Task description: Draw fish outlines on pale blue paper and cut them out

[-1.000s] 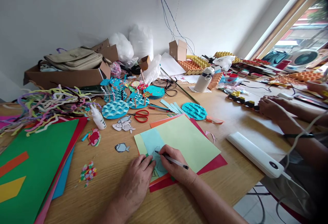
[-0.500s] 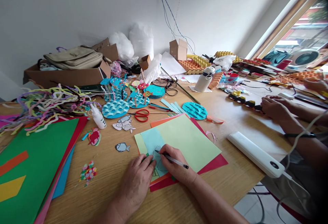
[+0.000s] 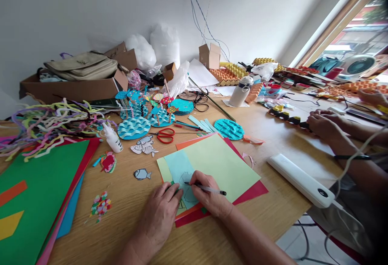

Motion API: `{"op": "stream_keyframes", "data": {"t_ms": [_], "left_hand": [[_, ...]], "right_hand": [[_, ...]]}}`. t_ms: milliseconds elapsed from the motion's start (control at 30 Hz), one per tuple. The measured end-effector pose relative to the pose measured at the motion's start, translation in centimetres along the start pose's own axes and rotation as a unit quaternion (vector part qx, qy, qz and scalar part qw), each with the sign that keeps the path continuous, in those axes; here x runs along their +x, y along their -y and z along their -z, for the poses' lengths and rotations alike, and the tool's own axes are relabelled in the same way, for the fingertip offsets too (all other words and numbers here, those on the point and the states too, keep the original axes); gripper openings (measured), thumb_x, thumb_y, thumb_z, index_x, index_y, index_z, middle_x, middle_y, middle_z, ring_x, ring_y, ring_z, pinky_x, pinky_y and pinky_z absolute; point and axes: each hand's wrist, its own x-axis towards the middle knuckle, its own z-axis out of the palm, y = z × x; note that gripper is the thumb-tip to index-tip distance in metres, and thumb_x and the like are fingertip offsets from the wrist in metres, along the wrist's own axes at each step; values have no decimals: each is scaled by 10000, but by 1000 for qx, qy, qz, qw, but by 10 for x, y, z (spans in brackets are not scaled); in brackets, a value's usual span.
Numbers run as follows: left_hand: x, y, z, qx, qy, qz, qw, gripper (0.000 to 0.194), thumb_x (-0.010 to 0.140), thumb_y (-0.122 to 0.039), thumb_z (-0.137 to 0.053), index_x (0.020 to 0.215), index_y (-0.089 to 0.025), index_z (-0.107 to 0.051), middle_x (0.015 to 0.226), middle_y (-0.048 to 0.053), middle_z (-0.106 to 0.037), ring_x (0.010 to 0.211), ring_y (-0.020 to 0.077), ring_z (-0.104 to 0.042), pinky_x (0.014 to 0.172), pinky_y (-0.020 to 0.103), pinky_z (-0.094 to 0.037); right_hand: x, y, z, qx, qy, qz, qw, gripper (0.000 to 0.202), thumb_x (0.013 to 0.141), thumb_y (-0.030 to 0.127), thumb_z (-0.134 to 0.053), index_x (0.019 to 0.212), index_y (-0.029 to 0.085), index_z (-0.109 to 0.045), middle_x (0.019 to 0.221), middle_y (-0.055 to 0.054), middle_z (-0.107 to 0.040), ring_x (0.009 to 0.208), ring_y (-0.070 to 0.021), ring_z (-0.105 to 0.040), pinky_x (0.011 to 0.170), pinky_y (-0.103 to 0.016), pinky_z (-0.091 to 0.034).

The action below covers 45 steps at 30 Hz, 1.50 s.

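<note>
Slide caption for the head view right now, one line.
Right hand holds a pen to blue paper, left hand at its edge, a fish cutout nearby.

Wooden table, cardboard box at far edge, pipe cleaners toward far left corner, red scissors mid-table, paper stack toward the near edge

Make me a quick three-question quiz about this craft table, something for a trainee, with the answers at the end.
1. Which hand holds the pen?
2. True or false: the red scissors lie inside the cardboard box.
3. Where is the pen's tip? A) on the red sheet; B) on the light blue strip; C) on the yellow strip.

Key: 1. The right hand. 2. False; they lie on the table. 3. B.
</note>
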Motion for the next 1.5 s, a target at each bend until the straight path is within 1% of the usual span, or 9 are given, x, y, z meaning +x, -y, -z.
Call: {"op": "stream_keyframes", "data": {"t_ms": [133, 333, 500, 600, 800, 900, 1067, 1267, 1500], "left_hand": [[0, 1, -1, 6, -9, -4, 1000, 380, 809, -48, -502, 1160, -185, -546, 1190, 41, -582, 1087, 229, -479, 900, 401, -459], [-1, 1, -4, 19, -9, -8, 1000, 379, 816, -45, -472, 1156, -195, -549, 1186, 39, -584, 1091, 239, -484, 896, 412, -460], [-1, 2, -3, 20, -11, -11, 1000, 386, 809, -48, -473, 1161, -191, -541, 1186, 43, -583, 1079, 244, -488, 884, 425, -471], [1, 1, -2, 10, -8, -10, 1000, 382, 816, -51, -457, 1159, -198, -540, 1191, 47, -577, 1066, 242, -495, 873, 424, -478], [3, -2, 1, -2, -4, 8, 1000, 383, 813, -68, -494, 1170, -198, -530, 1161, 42, -595, 1039, 261, -504, 853, 438, -485], [3, -3, 3, -3, -2, 13, 1000, 381, 811, -74, -509, 1171, -198, -535, 1159, 40, -597, 1030, 264, -501, 849, 443, -484], [4, -4, 3, -4, 2, 17, 1000, 382, 820, -76, -497, 1177, -203, -538, 1170, 38, -593, 1040, 262, -489, 854, 445, -476], [3, -4, 3, -6, 3, 17, 1000, 393, 836, -69, -455, 1185, -231, -532, 1172, 39, -587, 1042, 241, -495, 859, 431, -472], [3, -3, 1, 12, -10, 5, 1000, 364, 821, -57, -477, 1153, -183, -553, 1150, 53, -599, 1039, 249, -495, 854, 428, -478]], "right_hand": [[0, 1, 1, 10, 6, -3, 1000, 143, 638, 62, -399, 672, 193, -442, 570, 48, -419, 520, -100, -369, 513, -206, -304], [0, 1, 1, 20, 3, 13, 1000, 136, 622, 68, -387, 655, 193, -432, 553, 52, -406, 514, -99, -361, 517, -210, -305], [0, 1, 1, 35, -21, 0, 999, 104, 686, 101, -403, 704, 190, -454, 582, 43, -437, 521, -101, -375, 508, -208, -314], [0, 0, -1, 49, -16, 2, 999, 83, 723, 122, -423, 738, 190, -468, 607, 38, -458, 535, -101, -392, 515, -206, -337], [2, -3, -5, 28, -15, 6, 999, 82, 737, 122, -448, 748, 196, -481, 646, 24, -513, 574, -110, -445, 561, -216, -382], [3, -3, -5, 15, -13, 4, 1000, 80, 741, 125, -450, 749, 196, -484, 637, 27, -509, 566, -108, -443, 551, -212, -382], [3, -2, -6, -2, -8, 1, 1000, 90, 735, 113, -452, 754, 193, -489, 639, 27, -512, 566, -105, -447, 552, -208, -385], [3, -1, -5, 6, -10, -1, 1000, 110, 718, 92, -449, 744, 195, -480, 638, 29, -510, 564, -102, -436, 545, -204, -376], [2, 2, -1, 11, -9, -5, 1000, 141, 666, 64, -418, 691, 199, -449, 590, 46, -453, 537, -101, -387, 525, -205, -332]]}}
